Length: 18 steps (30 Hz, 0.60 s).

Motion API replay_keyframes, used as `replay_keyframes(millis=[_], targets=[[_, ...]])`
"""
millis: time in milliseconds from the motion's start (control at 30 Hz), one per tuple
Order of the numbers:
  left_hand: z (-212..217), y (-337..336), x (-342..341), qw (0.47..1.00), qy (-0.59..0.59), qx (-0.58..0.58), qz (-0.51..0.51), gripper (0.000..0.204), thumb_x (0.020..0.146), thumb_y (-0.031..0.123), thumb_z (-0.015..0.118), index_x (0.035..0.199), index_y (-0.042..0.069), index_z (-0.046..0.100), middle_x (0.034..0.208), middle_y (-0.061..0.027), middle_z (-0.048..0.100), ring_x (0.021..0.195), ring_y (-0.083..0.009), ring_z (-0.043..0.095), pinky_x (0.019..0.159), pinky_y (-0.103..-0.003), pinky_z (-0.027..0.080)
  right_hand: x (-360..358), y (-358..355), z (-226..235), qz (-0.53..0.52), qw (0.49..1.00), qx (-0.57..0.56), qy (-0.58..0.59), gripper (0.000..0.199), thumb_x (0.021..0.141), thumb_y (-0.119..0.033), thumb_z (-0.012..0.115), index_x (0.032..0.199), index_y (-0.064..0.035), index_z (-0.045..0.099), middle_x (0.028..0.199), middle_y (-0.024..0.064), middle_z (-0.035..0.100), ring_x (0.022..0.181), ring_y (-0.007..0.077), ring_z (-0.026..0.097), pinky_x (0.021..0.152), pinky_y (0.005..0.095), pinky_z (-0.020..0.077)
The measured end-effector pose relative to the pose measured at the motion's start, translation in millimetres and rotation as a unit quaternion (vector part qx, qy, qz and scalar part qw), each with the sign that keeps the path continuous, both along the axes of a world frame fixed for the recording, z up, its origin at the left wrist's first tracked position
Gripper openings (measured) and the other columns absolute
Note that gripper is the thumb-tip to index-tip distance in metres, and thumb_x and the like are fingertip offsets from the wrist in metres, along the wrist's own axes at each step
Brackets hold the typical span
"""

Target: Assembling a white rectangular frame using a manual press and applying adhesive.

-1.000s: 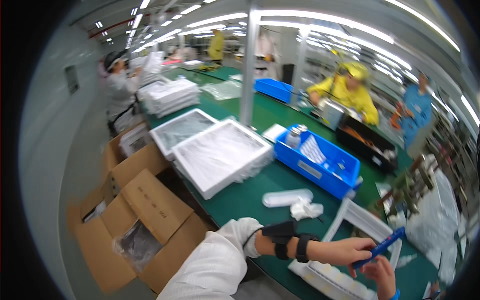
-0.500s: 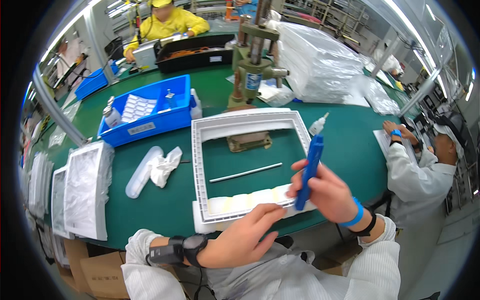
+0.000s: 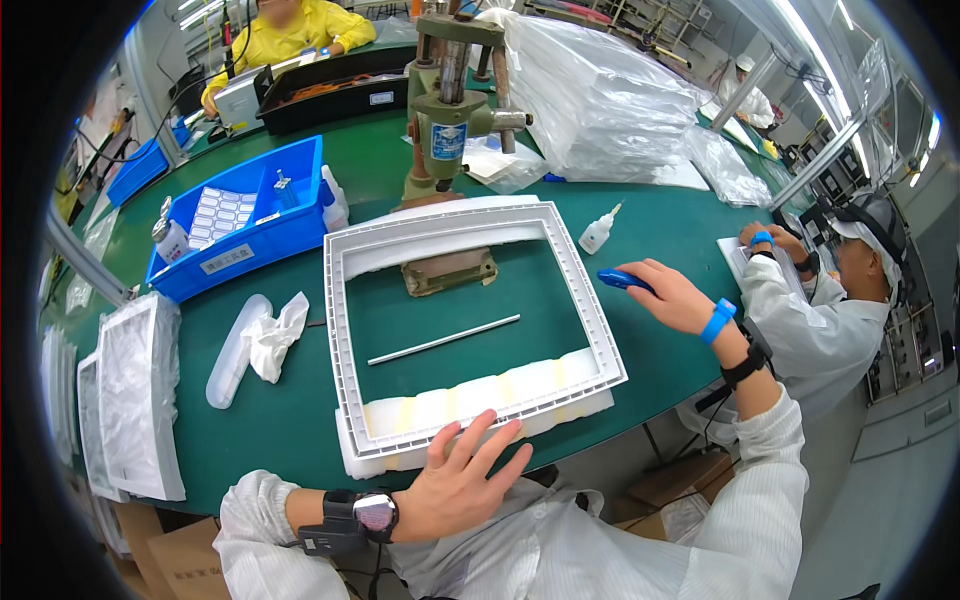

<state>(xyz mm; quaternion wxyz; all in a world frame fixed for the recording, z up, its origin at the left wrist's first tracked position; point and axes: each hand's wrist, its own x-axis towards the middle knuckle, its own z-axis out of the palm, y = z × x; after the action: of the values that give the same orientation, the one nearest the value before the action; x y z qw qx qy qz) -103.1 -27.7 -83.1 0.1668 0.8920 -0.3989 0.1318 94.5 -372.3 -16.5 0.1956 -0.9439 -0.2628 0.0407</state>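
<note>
A white rectangular plastic frame (image 3: pixel 338 330) lies on the green table in front of me, its near side over a white foam strip (image 3: pixel 480 397) with yellowish bands. My left hand (image 3: pixel 462 485) is at the near edge of this frame, fingers spread and holding nothing, the fingertips at its rim. Off to the frame's right, my right hand (image 3: pixel 675 298) is closed around a slim blue pen-shaped tool (image 3: pixel 622 279), held low over the table; its exact kind is unclear. A thin white rod (image 3: pixel 445 340) rests on the table inside the frame opening.
Behind the frame stands a green hand press (image 3: pixel 440 130). A small white dropper bottle (image 3: pixel 598 232) is at its right. Left are a blue bin (image 3: pixel 235 255), a clear case (image 3: pixel 235 350), crumpled tissue (image 3: pixel 273 340) and wrapped frames (image 3: pixel 145 400). A co-worker (image 3: pixel 830 290) sits at right.
My right hand has moved from above the frame's near right corner out to the right, tipping the blue tool from upright to nearly flat. My left hand has spread its fingers.
</note>
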Motion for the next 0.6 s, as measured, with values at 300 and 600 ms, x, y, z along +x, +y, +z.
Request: replay_keyframes(millis=[300,600], targets=[[-14.5,-3.0,1.2,0.998,-0.058,0.024,0.009,0.051,0.068,0.021,0.069,0.118,0.019,0.065,0.139,-0.0108,0.044,0.133,-0.0341,0.035,0.105,-0.052,0.017,26.8,3.9,5.5,0.120,0.991,-0.047,-0.027,0.026,0.090,-0.015,0.060,0.115,-0.0089,0.060,0.101,0.0119,0.060,0.090,0.0314,0.058,0.082,0.0395,0.0452],[-11.4,-3.0,0.8,0.998,-0.046,0.029,0.003,0.049,0.068,0.021,0.069,0.116,0.019,0.066,0.139,-0.0117,0.043,0.135,-0.0353,0.033,0.107,-0.052,0.014,30.3,2.7,7.5,0.131,0.988,-0.077,-0.021,0.026,0.091,-0.015,0.060,0.116,-0.0123,0.061,0.102,0.0075,0.060,0.093,0.0264,0.057,0.089,0.0356,0.0383]])
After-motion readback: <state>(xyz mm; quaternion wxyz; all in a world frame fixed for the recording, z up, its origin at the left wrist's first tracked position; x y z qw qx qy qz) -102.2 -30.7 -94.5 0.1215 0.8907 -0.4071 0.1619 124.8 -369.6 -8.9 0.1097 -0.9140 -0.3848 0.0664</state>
